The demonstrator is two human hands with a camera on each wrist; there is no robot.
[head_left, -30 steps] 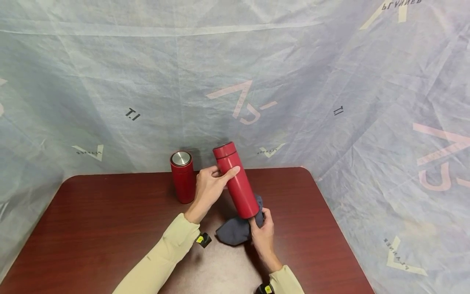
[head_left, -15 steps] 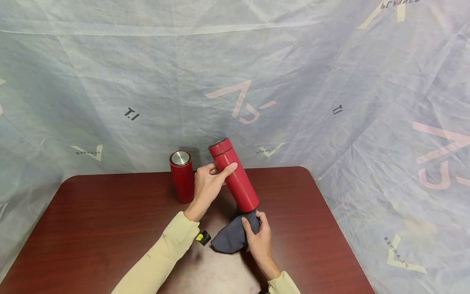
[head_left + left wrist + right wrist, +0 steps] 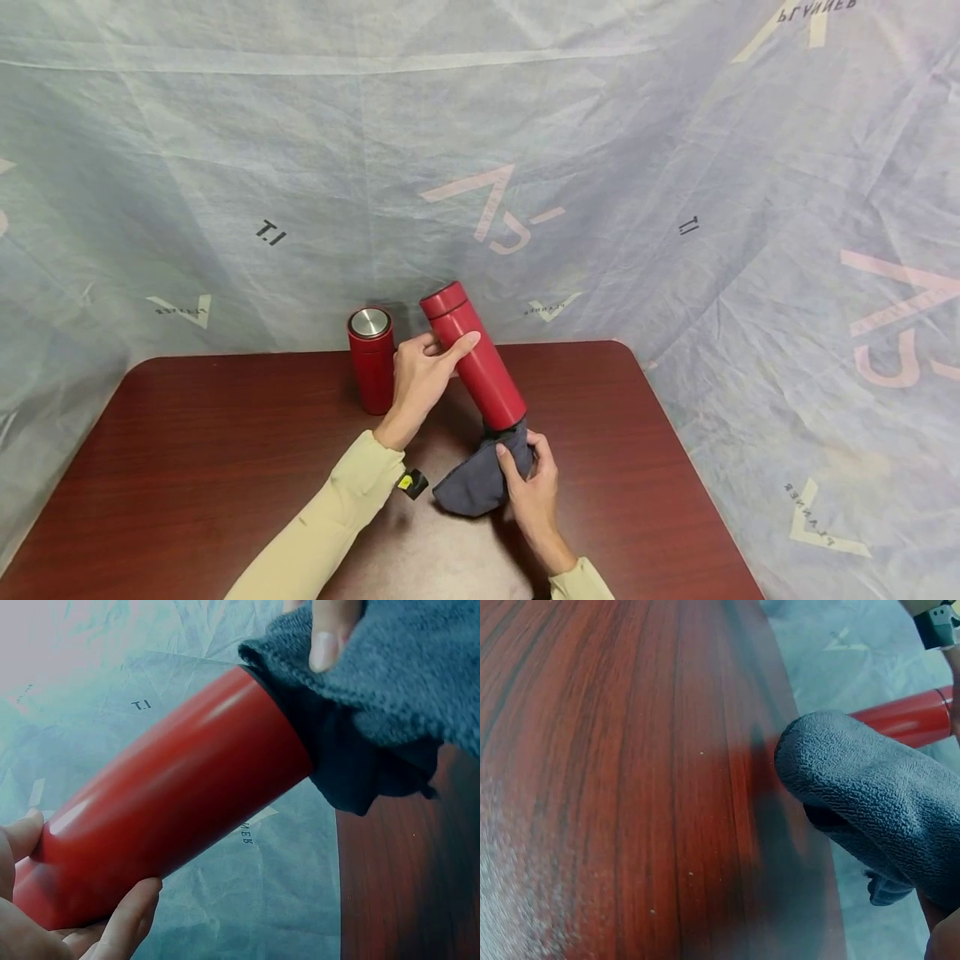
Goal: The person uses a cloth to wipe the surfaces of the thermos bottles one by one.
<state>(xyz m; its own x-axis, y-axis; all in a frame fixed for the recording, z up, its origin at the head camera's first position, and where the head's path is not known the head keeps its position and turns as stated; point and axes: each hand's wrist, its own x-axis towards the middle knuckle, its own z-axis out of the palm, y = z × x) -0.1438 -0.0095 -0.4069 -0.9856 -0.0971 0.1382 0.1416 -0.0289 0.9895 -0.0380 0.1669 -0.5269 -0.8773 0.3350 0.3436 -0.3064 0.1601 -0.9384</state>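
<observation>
My left hand (image 3: 422, 377) grips a red thermos flask (image 3: 482, 367) near its capped end, thumb across the front. The flask is tilted above the table, cap up and to the left, base down to the right. My right hand (image 3: 534, 492) pinches a dark grey cloth (image 3: 474, 481) against the flask's base, thumb on the near side. In the left wrist view the cloth (image 3: 405, 675) covers the base's end face, with a fingertip of the right hand on it. The right wrist view has the cloth (image 3: 870, 780) hanging folded, hiding most of the fingers.
A second red thermos flask (image 3: 372, 367) with a silver lid top stands upright just left of my left hand. The dark red wooden table (image 3: 225, 467) lies beneath. A grey printed sheet (image 3: 300, 150) hangs behind and at the sides.
The flask's base has risen slightly and its cap has shifted left, so it tilts more. My right hand with the cloth has gone from beside the base to its underside.
</observation>
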